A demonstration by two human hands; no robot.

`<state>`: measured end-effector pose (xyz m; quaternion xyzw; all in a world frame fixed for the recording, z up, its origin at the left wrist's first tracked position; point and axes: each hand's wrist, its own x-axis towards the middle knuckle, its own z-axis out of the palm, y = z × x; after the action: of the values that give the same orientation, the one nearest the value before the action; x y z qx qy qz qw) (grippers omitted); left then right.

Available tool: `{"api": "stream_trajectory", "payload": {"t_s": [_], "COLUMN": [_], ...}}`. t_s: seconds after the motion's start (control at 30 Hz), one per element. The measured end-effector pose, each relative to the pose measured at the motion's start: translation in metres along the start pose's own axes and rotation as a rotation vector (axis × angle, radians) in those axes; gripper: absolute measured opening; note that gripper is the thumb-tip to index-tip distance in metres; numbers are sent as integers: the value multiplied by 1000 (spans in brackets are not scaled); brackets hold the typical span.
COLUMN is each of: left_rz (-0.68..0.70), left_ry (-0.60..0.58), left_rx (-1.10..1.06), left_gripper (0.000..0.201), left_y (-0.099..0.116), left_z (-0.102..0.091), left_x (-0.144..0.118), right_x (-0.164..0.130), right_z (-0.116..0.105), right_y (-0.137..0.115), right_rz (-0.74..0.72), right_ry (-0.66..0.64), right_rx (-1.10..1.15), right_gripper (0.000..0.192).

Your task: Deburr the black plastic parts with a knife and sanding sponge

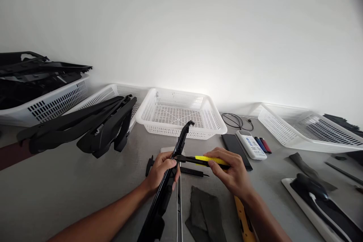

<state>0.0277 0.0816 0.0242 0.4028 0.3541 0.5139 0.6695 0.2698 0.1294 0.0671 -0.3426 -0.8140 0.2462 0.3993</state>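
My left hand (161, 170) is closed around a long, narrow black plastic trim part (162, 196), which runs from the bottom edge up toward the middle basket. In my right hand (231, 168) is a yellow and black utility knife (210, 160). The knife's front end meets the trim part beside my left thumb; whether it touches the plastic or only lies over it, I cannot tell. Behind and below the hands lies a black caliper-like tool (193, 171) on the grey table. A dark folded cloth (204, 211) is under the space between my forearms.
A white basket (181, 133) stands ahead, with several black trim pieces (104, 128) overhanging another at left. A heaped basket (61, 100) is far left. At right are a white box (251, 145), a dark slab (235, 149), a cable (238, 121), a yellow tool (244, 219) and another basket (283, 128).
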Motion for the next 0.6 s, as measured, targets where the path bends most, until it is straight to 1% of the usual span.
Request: {"api": "stream_trajectory", "payload": {"t_s": [0.17,0.3,0.43,0.53,0.6], "left_rz": [-10,-12,11,15,16], "left_ry": [-23,-34,-38,-37,-30], "left_rx": [8,10,-9,-32,-47], "left_gripper": [27,26,26,30,38], "left_y": [1,0,-3,-6,-7], "left_z": [-1,0,-1,-3,-4], "left_x": [1,1,1,2,3], "right_x": [0,-1,-2,-3,-3], "right_z": [-1,-2,1,3,5], "right_y": [3,5,9,12,13], "right_rz": [-3,-1,53,73,86], "right_ry": [94,44,103,79,43], "right_rx": [-10,22,8,19,20], "right_gripper": [16,16,15,16,18]}}
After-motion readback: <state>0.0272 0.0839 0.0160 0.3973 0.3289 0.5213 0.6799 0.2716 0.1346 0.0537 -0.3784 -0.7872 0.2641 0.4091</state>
